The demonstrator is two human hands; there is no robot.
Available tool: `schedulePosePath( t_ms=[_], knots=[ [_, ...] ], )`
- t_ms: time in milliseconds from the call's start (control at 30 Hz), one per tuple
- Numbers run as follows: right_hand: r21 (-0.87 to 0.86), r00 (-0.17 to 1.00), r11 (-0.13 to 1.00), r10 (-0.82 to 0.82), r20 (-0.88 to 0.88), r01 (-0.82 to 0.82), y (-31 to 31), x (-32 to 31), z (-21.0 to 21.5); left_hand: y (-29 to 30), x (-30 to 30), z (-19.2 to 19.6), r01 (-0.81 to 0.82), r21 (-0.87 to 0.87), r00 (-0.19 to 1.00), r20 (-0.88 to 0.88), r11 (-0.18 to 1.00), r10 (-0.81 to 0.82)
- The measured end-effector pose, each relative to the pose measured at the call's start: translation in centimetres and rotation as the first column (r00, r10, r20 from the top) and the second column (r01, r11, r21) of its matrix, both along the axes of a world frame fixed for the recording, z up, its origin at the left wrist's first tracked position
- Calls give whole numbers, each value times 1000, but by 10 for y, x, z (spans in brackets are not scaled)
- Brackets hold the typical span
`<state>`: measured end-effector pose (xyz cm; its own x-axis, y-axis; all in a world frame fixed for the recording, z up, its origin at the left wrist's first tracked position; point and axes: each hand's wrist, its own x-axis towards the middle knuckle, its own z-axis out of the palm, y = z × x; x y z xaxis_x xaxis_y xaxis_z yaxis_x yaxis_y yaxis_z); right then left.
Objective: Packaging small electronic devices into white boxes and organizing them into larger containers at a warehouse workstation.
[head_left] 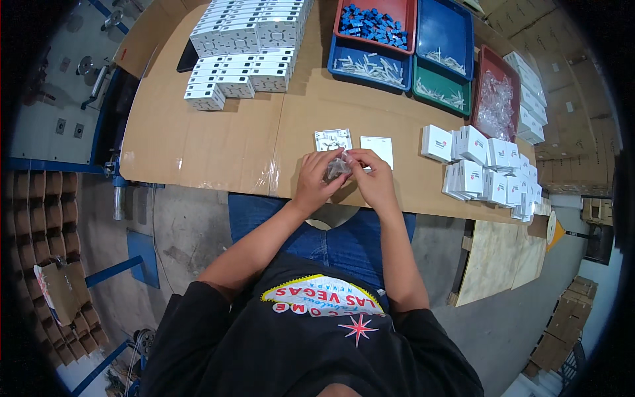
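Observation:
Close to the table's front edge, my left hand [317, 177] and my right hand [374, 180] are closed on a small clear plastic bag [338, 168] between them. What the bag holds is too small to make out. Just beyond my fingers lies an open white plastic housing [333, 139] with small parts inside, its near side partly hidden by my hands. A flat white square cover [380, 149] rests on the cardboard beside it, partly behind my right hand.
White boxed units [241, 43] are stacked at the back left. Trays hold blue pieces [374, 28], white plugs [370, 69] and clear bags [497, 99] at the back right. Small white cartons [471, 177] pile up at the right. Cardboard [218, 149] covers the table.

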<state>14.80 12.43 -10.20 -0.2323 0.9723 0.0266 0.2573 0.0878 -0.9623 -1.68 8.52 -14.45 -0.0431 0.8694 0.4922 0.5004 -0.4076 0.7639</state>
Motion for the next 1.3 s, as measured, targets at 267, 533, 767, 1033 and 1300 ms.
schedulePosePath(
  t_ms=[267, 533, 767, 1033, 1300],
  knots=[
    [-64, 1000, 998, 22, -5, -22, 10, 23, 10, 4, 7, -4, -7, -70, 999, 47, 997, 10],
    [152, 952, 971, -213, 220, 182, 158, 97, 31, 0, 4, -2, -27, 9, 997, -71, 1000, 27],
    [355, 755, 881, -458, 470, 313, 294, 159, 47, 2, 6, 1, -36, -20, 995, -94, 999, 34],
    [434, 567, 873, -479, 670, 223, 365, 169, 37, 3, 6, -5, -50, -63, 992, -118, 997, 42],
    [282, 539, 953, -296, 788, 111, 401, 153, 25, 4, 8, 1, -59, -74, 988, -146, 996, 48]
  ],
)
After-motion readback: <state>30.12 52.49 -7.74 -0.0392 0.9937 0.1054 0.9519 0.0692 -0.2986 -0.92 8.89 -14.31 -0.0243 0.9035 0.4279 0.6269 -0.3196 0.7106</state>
